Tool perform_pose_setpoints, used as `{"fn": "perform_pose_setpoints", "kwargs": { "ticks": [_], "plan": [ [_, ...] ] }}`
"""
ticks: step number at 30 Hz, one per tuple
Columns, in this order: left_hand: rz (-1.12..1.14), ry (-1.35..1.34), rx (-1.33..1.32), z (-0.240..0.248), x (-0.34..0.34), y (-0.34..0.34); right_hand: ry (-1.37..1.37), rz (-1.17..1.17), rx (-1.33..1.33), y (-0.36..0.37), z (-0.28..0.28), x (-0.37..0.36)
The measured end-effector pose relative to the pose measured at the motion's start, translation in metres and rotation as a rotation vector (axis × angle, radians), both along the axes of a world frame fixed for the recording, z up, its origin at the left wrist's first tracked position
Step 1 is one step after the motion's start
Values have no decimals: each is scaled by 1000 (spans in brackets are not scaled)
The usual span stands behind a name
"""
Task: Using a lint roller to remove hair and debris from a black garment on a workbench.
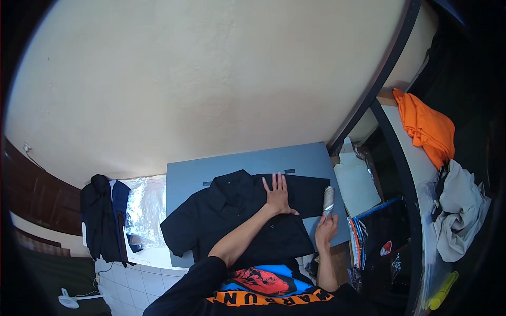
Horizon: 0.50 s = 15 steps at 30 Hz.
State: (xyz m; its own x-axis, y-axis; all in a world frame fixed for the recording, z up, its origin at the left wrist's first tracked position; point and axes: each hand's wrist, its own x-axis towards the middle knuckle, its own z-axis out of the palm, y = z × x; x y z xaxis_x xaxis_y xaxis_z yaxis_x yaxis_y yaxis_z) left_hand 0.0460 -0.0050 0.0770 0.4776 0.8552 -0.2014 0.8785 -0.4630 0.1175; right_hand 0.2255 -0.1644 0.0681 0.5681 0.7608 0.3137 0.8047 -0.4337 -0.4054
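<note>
Desk: a blue-grey top (192, 171) lies beneath both your hands; its far strip, with two small dark fittings, shows beyond them.
Black shirt: the collared, short-sleeved garment (216, 216) is spread on the desk, under your left hand and out to both sides of it.
Left hand: yours (278, 198) is pressed flat on the cloth, fingers splayed.
Right hand: yours (327, 230) is wrapped around the handle of what looks like a lint roller (328, 199), whose pale head lies at the sleeve's outer end; whether it presses the cloth, I cannot tell.
Rolling well: pin the cloth close to the roller, use light, overlapping strokes away from your left hand, and smooth any fold first so it doesn't bunch.
Left side: clear plastic (145, 210) lies past your left hand, with a dark jacket (100, 226) farther out.
Right side: folders (360, 242) stand near your right hand; orange cloth (426, 129) and a pale garment (456, 210) lie farther off.
Wall: plain beige (211, 79), rising beyond both hands.
</note>
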Motion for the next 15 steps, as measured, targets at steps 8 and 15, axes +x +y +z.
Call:
{"fn": "perform_pose_setpoints", "kwargs": {
  "ticks": [8, 15],
  "plan": [
    [-94, -143, 40, -19, 7, -6, 184, 210, -42, -23, 8, -62],
    [12, -45, -60, -1, 2, 1, 64, 6, 17, -29, 13, -26]
  ]
}}
